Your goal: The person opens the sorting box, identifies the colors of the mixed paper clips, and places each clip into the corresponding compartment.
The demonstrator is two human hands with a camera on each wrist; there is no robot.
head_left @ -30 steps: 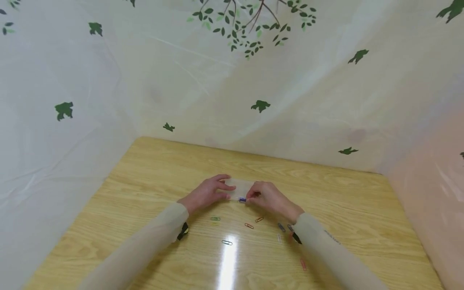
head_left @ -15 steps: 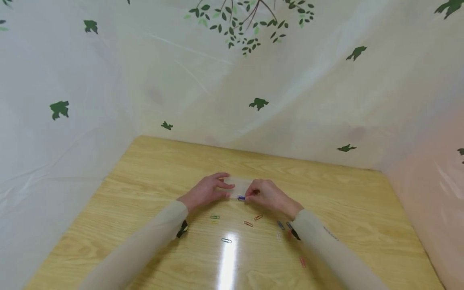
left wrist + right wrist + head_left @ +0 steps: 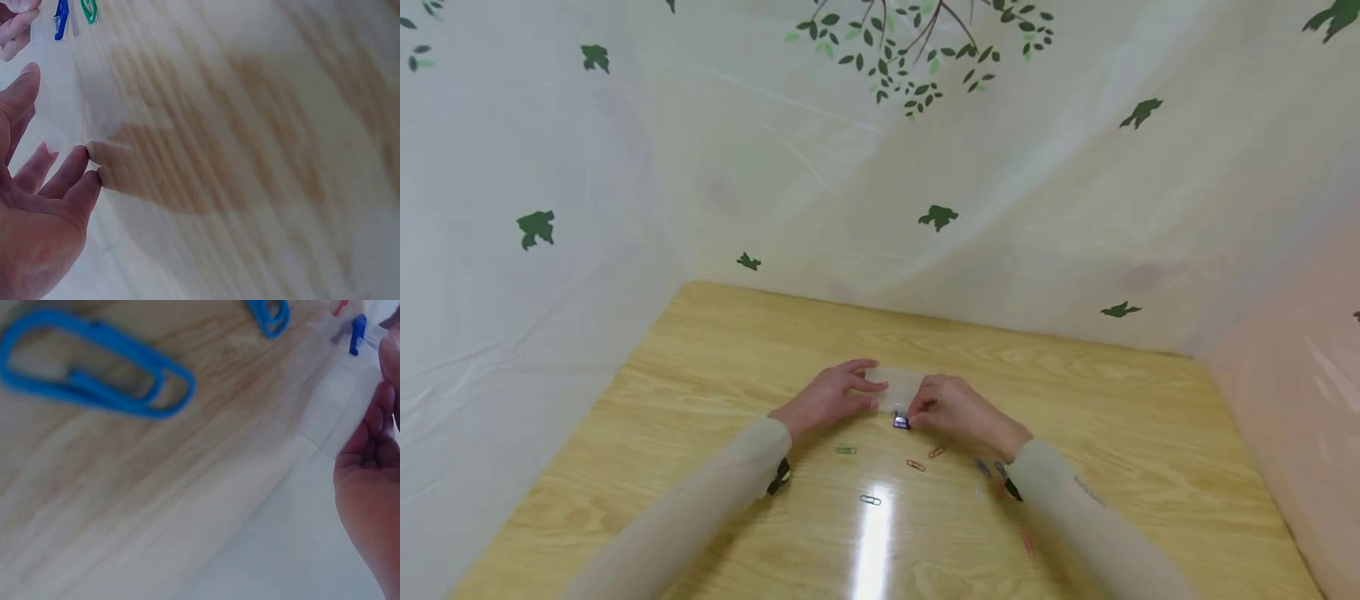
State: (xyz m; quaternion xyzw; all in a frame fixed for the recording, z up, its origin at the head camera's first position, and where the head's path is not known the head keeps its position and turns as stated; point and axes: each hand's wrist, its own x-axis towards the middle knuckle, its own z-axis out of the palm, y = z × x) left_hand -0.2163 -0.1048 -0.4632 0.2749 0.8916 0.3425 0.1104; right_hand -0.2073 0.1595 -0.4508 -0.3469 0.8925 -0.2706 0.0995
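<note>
In the head view, the left hand (image 3: 831,396) rests at the left end of clear plastic (image 3: 893,388) on the bench (image 3: 737,333), fingers spread, its grip released, while the right hand's (image 3: 961,408) grip pinches a blue clip (image 3: 901,422) at the plastic's near edge. A green paper clip (image 3: 846,451) and red paper clips (image 3: 916,465) lie nearer the person. In the left wrist view, the left fingertips (image 3: 78,157) touch the plastic, well apart from the blue clip. In the right wrist view, curled fingers (image 3: 375,415) sit beside that clip, with two blue paper clips (image 3: 119,344) closer to the camera.

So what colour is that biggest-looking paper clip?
Blue. The paper clip shows best in the right wrist view.
</note>
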